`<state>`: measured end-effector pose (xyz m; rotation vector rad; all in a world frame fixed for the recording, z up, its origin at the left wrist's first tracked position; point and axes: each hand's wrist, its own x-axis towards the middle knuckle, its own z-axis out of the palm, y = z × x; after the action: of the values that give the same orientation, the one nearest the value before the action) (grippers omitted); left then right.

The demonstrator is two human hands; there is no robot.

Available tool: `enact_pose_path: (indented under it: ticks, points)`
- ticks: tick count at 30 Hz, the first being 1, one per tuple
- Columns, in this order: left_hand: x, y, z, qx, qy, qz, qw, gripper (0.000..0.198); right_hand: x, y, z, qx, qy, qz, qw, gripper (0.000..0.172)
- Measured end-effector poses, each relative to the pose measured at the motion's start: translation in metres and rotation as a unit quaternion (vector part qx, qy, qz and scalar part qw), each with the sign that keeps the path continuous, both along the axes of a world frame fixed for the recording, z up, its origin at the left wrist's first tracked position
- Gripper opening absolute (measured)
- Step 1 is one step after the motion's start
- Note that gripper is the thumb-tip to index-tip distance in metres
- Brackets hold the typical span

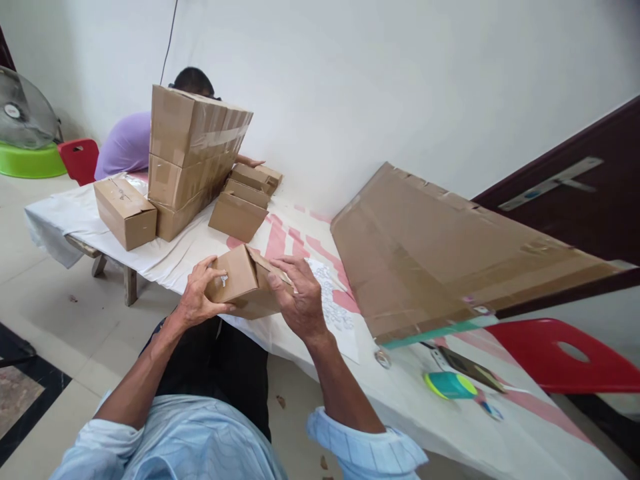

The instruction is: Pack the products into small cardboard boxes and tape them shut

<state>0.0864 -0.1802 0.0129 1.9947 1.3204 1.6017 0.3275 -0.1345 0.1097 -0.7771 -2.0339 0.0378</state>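
A small brown cardboard box (234, 277) is held tilted in front of me at the table's near edge. My left hand (200, 293) grips its left end, thumb underneath and fingers on top. By those fingertips is a small whitish mark or scrap (223, 280), too small to make out. My right hand (299, 293) holds the right end, its fingers over a raised flap (267, 263). What is inside the box is hidden from me. Just beyond the right hand, many small pale pieces (330, 300) lie on a white sheet.
Taped boxes (173, 143) stand stacked at the left, a single box (125, 217) beside them and open boxes (240, 212) to their right. Behind sits a person in purple (123, 147). A large cardboard panel (430, 253), tape dispenser (450, 385) and phone (470, 367) are at right.
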Motion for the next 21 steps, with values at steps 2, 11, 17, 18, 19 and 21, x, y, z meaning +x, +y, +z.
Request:
enact_pose_path:
  ticks: [2, 11, 17, 18, 19, 21]
  points:
    - [-0.008, 0.0, -0.001, -0.016, -0.002, -0.01, 1.0, 0.078, 0.006, 0.003, -0.007, -0.042, 0.011, -0.001, 0.999, 0.026]
    - [-0.026, -0.003, 0.002, -0.051, -0.018, -0.029, 0.998, 0.093, 0.026, 0.013, -0.055, -0.125, 0.019, -0.015, 0.992, 0.029]
    - [-0.036, 0.001, -0.003, -0.073, -0.07, -0.042, 0.994, 0.091, 0.083, 0.048, -0.121, -0.154, -0.005, -0.139, 0.978, 0.04]
    - [-0.038, 0.002, -0.004, -0.081, -0.079, -0.046, 0.993, 0.091, 0.092, 0.052, -0.132, -0.165, -0.03, -0.162, 0.973, 0.04]
    - [-0.04, 0.003, -0.005, -0.09, -0.085, -0.049, 0.991, 0.09, 0.099, 0.055, -0.142, -0.175, -0.054, -0.183, 0.966, 0.039]
    - [-0.043, 0.004, -0.007, -0.108, -0.089, -0.054, 0.989, 0.09, 0.111, 0.057, -0.156, -0.189, -0.089, -0.216, 0.954, 0.034]
